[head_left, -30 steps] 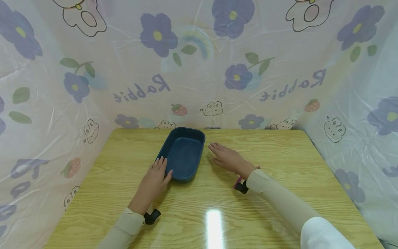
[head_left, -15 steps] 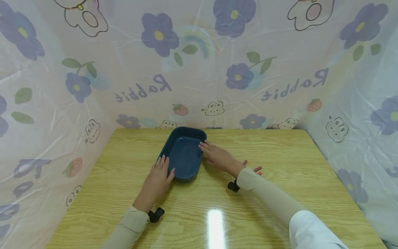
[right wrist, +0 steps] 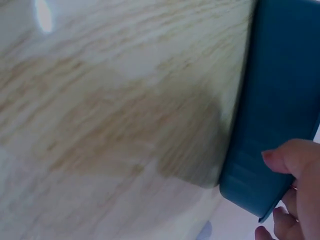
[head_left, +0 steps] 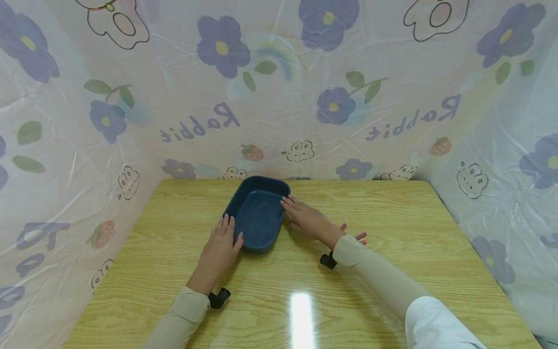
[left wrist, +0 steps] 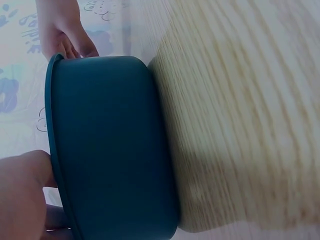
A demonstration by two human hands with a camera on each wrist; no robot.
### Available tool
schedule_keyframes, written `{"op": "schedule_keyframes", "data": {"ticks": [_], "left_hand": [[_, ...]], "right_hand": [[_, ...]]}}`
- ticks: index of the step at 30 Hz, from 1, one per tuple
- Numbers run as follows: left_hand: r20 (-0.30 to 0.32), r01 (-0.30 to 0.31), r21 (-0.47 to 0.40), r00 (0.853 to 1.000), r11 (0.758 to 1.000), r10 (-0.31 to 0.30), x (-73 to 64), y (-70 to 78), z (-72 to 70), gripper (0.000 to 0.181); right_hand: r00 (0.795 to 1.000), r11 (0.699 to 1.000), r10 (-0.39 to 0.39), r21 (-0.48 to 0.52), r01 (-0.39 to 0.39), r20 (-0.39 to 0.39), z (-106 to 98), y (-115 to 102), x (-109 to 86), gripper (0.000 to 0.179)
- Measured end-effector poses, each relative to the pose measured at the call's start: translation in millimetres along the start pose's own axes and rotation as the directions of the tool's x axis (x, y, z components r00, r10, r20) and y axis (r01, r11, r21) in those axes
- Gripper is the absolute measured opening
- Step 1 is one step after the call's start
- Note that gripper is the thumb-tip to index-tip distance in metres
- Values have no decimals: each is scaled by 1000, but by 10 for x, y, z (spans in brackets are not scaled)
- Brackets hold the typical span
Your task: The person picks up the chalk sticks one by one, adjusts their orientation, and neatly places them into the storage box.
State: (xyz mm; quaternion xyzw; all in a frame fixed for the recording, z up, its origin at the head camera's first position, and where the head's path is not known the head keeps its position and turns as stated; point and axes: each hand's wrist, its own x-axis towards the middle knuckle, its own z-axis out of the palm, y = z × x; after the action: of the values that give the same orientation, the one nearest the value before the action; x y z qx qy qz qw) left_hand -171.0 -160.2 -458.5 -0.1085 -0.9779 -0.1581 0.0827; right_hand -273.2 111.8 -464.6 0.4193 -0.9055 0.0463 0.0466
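A dark blue rectangular basin [head_left: 261,213] with rounded corners lies on the wooden table, nothing inside it. At its near left corner my left hand [head_left: 217,254] holds the rim; the left wrist view shows the thumb and fingers [left wrist: 37,165] at that rim, their tips partly hidden behind it. My right hand [head_left: 308,220] grips the basin's right side toward the far end. In the right wrist view its thumb [right wrist: 282,156] lies against the outer wall, while the other fingers curl at the rim.
Thin reddish-brown sticks [head_left: 361,236] and a red tip [head_left: 364,242] show from under the right wrist, mostly hidden. The table [head_left: 392,208] meets a patterned curtain [head_left: 279,121] behind and at both sides. Black wrist cameras [head_left: 219,298] hang below each sleeve.
My right hand has moved left from beside the basin onto its right rim, uncovering more of the sticks. The basin has shifted slightly to the right, my left hand staying on it.
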Motion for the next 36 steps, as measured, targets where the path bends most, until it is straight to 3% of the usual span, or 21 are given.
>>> {"op": "schedule_keyframes", "data": {"ticks": [12,26,36], "left_hand": [[28,28,0,999,1000,-28,55,-26,27,60],[41,9,18,999,1000,-10,134,-60,44,59],[54,-4,36,999,999,2,202,-88,36,58]], "right_hand": [[1000,1000,-6,25,6,-16,1,-5,-119,60],[999,1000,-4,-20,3,-38,-31,-72,-218,61],[995,999,-18,-35,15,-103,-20,-124,-258,61]]}}
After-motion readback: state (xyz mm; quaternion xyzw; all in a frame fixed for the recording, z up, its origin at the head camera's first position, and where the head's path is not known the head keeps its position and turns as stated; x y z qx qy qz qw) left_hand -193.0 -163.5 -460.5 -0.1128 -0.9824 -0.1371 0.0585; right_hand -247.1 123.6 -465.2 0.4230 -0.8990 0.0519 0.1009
